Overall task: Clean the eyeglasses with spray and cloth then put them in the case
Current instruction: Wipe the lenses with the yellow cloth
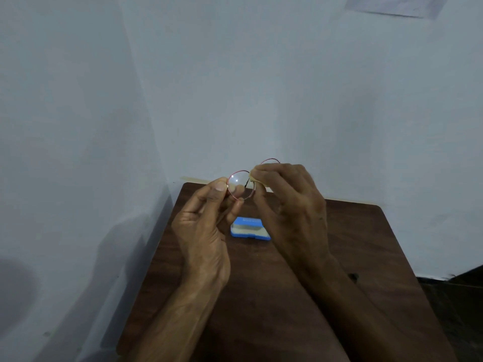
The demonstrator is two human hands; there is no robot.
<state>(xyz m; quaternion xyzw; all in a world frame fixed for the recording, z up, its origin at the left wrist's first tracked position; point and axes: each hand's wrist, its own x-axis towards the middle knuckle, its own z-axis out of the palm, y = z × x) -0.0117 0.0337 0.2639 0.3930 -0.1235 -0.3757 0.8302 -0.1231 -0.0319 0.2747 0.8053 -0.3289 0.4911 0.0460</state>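
Table [366,257] against wall [261,87], case [250,229] mid-surface

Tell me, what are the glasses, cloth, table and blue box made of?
The glasses: thin red rim, probably metal wire; clear lens, glass or plastic, bright glint. The table: dark brown wood or wood-look, faint grain streaks. The blue box: smooth, likely plastic. The cloth: pale, mostly hidden, unclear.

A plain indoor room: my dark wooden table [366,244] stands in a corner of pale painted walls [261,87].
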